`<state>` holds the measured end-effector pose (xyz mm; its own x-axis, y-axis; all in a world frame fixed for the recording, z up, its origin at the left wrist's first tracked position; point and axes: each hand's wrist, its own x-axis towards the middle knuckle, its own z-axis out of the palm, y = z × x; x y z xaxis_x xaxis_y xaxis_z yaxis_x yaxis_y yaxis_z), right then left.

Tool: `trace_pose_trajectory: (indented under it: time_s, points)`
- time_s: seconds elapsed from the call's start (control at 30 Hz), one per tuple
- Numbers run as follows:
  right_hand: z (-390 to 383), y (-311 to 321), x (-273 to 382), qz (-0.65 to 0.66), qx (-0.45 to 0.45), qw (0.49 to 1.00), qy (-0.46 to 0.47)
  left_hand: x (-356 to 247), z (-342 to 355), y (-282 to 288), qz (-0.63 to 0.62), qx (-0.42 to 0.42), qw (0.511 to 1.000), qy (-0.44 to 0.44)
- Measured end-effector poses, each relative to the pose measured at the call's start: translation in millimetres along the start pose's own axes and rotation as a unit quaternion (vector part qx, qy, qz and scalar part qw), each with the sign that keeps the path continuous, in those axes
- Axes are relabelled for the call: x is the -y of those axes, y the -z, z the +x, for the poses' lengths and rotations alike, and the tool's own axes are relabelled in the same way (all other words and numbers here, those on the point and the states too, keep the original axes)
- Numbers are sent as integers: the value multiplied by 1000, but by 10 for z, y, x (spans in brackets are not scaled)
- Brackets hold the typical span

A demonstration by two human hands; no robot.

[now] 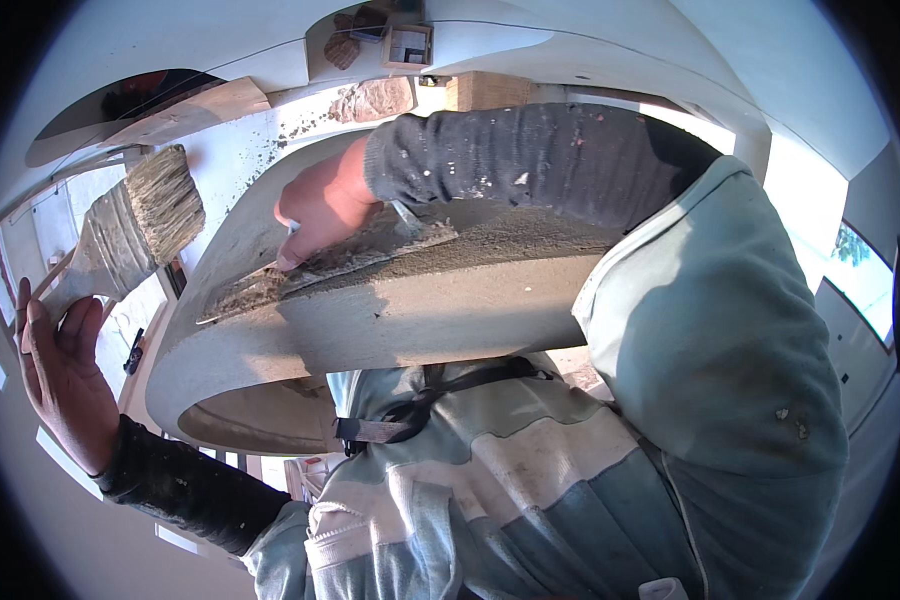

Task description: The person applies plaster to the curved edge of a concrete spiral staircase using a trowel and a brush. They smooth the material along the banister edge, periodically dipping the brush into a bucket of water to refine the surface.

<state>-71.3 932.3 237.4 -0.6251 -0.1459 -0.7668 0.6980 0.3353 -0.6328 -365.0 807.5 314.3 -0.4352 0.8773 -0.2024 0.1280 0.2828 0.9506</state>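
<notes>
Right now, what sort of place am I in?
Probably an indoor building site: the right hand holds a trowel against rough grey mortar, and the left hand holds a wide brush.

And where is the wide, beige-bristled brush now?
At the head view's left, the brush is in the left hand, left of the grey curved structure.

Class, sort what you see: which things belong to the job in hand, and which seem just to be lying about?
In use:
- wide brush, in the left hand
- trowel, in the right hand
- curved grey structure, beneath the trowel

Apparently lying about:
- small wooden box
- tan box-shaped object
</notes>
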Motion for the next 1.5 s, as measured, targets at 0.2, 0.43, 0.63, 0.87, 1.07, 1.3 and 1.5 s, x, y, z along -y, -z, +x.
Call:
trace_pose_trajectory:
  time_s: [0.2,0.43,0.63,0.87,1.07,1.3,1.5]
  points:
    - [-2040,-287,-897,174,-2,969,-174,258,-209,322,-8,-55,997,57]
    - [-2724,-530,-1187,171,-62,941,-284,711,-340,654,167,15,981,-94]
    - [-675,-172,-46,31,-57,997,-30,460,-189,512,-68,-24,997,36]
    - [-1842,-272,-759,112,-50,983,-133,515,-321,712,-30,-50,997,50]
    - [-2938,-567,-1252,94,-82,938,-324,663,-565,810,-2,-88,995,55]
    - [-888,-189,-223,31,-81,996,-13,678,-707,918,-19,-97,995,26]
    - [-594,-191,-512,74,-52,996,-17,478,-757,788,-70,-174,976,109]
